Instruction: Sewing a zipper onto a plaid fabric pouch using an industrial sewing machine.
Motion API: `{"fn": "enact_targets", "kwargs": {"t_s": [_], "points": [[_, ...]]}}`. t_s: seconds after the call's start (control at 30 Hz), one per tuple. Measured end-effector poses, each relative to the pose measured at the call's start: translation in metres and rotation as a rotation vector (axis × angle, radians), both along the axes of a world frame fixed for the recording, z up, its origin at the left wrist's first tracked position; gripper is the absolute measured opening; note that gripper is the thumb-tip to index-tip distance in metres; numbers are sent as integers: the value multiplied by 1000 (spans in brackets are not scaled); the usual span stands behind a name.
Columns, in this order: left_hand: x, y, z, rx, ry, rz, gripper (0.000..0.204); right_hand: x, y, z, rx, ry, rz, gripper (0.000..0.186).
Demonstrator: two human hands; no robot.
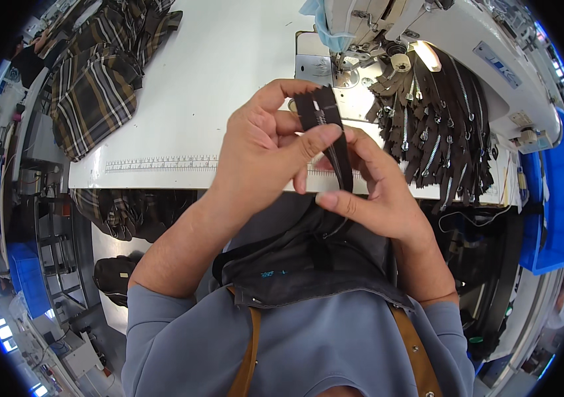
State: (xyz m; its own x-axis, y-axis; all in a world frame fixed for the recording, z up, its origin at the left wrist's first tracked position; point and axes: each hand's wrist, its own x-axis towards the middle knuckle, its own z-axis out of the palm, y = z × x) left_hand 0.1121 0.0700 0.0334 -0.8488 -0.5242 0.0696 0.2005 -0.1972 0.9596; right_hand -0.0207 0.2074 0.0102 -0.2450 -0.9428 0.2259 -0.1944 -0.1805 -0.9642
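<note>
My left hand [255, 152] pinches the upper part of a dark brown zipper [320, 114], thumb across its tape near the metal slider. My right hand [378, 188] is beside the zipper's hanging length, thumb stretched out and slightly blurred near its lower part, fingers loosely curved and apart from that thumb; whether they touch the tape is unclear. Above my hands stands a white sewing machine [457, 63] with a metal plate and lit lamp. A pile of similar zippers [437, 126] with metal sliders lies right of the needle area. A dark grey cloth [302, 264] lies over my lap.
Plaid fabric [96, 99] lies on the white table's [189, 79] left, more [116, 212] below it. A printed ruler runs along the front edge. A light blue mask hangs on the machine. Blue bins [550, 198] stand at both sides; other people are at the far left.
</note>
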Motion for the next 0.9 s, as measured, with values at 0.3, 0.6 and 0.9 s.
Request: {"fn": "enact_targets", "kwargs": {"t_s": [0.3,0.6,0.9], "points": [[15,8,15,-102,-29,-67,44,8,16,14,78,-264,-16,22],[67,-102,-19,-696,-131,401,30,-15,10,-17,22,-268,-250,33],[200,-261,-1,-1122,-697,1113,34,-20,-2,-33,17,-282,-322,28]]}}
